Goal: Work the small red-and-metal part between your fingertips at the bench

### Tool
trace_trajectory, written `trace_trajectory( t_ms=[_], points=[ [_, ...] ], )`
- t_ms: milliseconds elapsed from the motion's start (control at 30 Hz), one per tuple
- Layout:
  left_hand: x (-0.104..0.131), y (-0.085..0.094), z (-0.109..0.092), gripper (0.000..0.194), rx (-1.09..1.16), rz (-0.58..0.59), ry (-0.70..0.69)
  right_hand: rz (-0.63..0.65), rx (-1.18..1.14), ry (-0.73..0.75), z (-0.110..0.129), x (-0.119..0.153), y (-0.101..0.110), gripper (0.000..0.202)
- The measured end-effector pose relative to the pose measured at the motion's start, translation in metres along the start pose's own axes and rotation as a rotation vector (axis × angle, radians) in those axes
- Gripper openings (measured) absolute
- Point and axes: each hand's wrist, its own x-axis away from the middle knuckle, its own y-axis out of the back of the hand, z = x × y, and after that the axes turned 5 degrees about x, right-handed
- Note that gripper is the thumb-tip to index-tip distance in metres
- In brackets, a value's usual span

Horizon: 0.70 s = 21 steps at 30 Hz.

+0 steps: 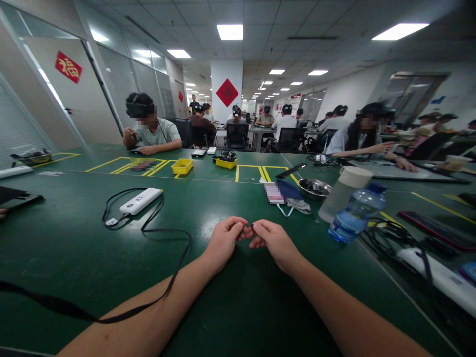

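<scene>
Close together over the green table (208, 317), my two hands meet fingertip to fingertip. My left hand (226, 238) is closed in a pinch on a small orange-red piece (244, 224), mostly covered by the fingers. Between the thumb and forefinger of my right hand (273, 240) is a small dark piece (252, 226), too small to name. Whether the two pieces touch, I cannot tell. A black cable (182, 263) crosses my left forearm and leads toward a white power bank (141, 201) at the left.
To the right stand a plastic water bottle (357, 213), a frosted bottle (344, 193) and a metal bowl (315, 188). Beyond my hands lie a dark blue pouch (288, 191) and a yellow tray (182, 166). Other people sit across the table, one at left (156, 131).
</scene>
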Motion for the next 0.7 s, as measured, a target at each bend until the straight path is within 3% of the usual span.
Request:
trace_trajectory(
  t_ms=[233, 433, 700],
  points=[
    [-0.0002, 0.001, 0.0044, 0.022, 0.013, -0.009, 0.013, -0.019, -0.215, -0.097, 0.0033, 0.0011, 0.0015, 0.028],
    [-0.0011, -0.0001, 0.0072, 0.018, 0.137, 0.015, 0.082, 0.056, -0.389, -0.119, 0.0008, -0.0003, 0.003, 0.022],
    [-0.0019, -0.0005, 0.0095, 0.017, 0.232, 0.006, 0.117, 0.094, -0.458, -0.131, 0.0012, -0.0003, 0.0056, 0.017]
  ],
)
